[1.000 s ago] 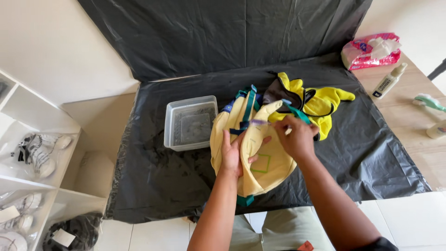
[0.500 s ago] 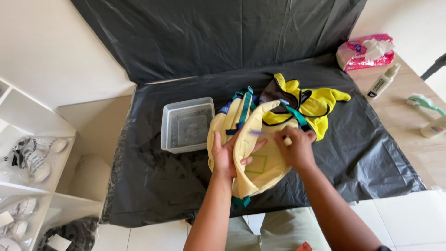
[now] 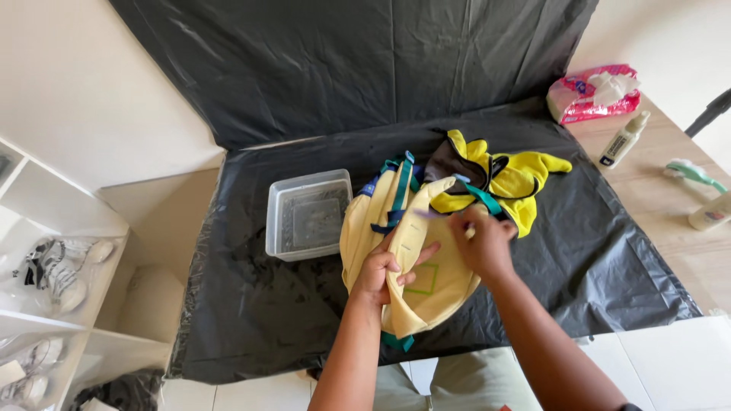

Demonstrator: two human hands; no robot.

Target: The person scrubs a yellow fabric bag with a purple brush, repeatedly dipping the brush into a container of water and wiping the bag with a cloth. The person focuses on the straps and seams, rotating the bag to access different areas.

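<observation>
Both hands (image 3: 434, 255) cover backpack (image 3: 426, 293); grip unclear.

Both forearms reach forward; the left hand (image 3: 381, 270) grips with curled fingers, the right hand (image 3: 481, 242) pinches.

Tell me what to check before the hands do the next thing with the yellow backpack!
1. Left hand grips the yellow backpack: ok.
2. Right hand pinches something small at the bag's top: ok; what it is, cannot tell.
3. Backpack rests fully on the black plastic sheet: not ok, its bottom hangs over the near edge.
4. Clear plastic tub stands apart from the hands: ok.
5. Teal straps free of the fingers: ok.
</observation>
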